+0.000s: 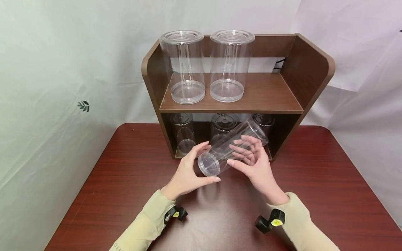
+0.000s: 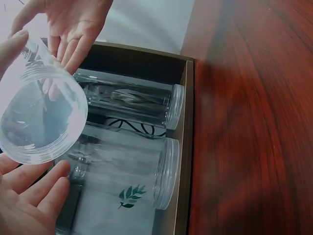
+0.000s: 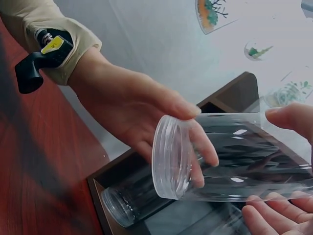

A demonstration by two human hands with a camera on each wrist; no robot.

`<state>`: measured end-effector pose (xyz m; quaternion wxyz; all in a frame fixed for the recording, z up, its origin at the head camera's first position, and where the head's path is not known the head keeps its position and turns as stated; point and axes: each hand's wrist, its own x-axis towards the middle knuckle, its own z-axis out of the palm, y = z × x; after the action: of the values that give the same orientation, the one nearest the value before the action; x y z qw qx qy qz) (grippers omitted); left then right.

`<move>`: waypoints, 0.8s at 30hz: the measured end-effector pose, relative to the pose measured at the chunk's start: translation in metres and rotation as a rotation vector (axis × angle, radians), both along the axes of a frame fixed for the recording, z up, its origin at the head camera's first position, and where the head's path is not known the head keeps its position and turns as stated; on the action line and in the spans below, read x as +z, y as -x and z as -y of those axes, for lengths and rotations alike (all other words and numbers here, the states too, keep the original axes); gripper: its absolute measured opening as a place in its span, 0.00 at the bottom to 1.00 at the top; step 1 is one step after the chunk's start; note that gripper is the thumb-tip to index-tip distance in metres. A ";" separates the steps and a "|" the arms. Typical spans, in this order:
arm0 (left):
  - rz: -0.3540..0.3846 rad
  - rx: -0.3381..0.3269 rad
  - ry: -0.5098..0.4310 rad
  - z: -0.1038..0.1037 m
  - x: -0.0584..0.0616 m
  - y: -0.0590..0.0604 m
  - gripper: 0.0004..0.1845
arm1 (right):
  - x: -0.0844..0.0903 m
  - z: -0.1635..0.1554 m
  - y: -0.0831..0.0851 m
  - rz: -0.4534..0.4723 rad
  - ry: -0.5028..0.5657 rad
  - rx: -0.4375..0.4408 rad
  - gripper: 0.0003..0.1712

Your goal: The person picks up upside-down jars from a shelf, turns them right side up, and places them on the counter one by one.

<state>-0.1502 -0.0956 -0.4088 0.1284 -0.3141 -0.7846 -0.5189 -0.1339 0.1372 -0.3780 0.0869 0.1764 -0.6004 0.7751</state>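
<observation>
Backdrop: white cloth [image 1: 47, 69] hangs behind everything, with a small leaf print on it.
Table: dark red wood table [image 1: 125, 195], bare grain under my wrists.
Shelf: brown wooden shelf unit [image 1: 311, 69] stands at the far edge of the table; two clear jars [image 1: 186, 66] stand on its upper board, and more of the same stand in the lower bay (three, as far as I can count through the glare).
Jar in hand: one clear lidded jar [image 1: 230, 148] lies tilted in the air above the table, just in front of the lower bay, its capped end [image 3: 171, 156] toward me and its far end up toward the shelf.
Left hand: my left hand [image 1: 188, 174] curls thumb and fingers round the capped end.
Right hand: my right hand [image 1: 255, 164] cups the jar's body from the side, fingers spread and only lightly bent along the wall.
Handling: I judge it light, stiff and empty, with a smooth wall that could slip; the ribbed cap rim and a wrap round the middle look like the surest holds.
</observation>
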 end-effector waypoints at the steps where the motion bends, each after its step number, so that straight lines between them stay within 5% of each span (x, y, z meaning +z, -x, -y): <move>1: 0.008 -0.003 -0.007 -0.001 -0.001 0.000 0.53 | 0.000 0.000 0.000 0.005 0.004 0.001 0.43; 9: 0.025 0.009 -0.096 0.001 -0.011 0.006 0.43 | -0.003 0.001 0.000 0.007 0.001 0.009 0.42; 17: -0.029 0.033 -0.205 0.009 -0.003 0.007 0.43 | -0.008 -0.006 0.001 0.046 -0.041 -0.010 0.44; 24: -0.065 0.047 -0.340 0.020 0.008 0.010 0.43 | -0.014 -0.022 0.003 0.024 -0.163 -0.138 0.45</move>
<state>-0.1603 -0.1160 -0.4010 0.2171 -0.2861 -0.6880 -0.6307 -0.1370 0.1591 -0.3923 0.1184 0.1318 -0.6733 0.7179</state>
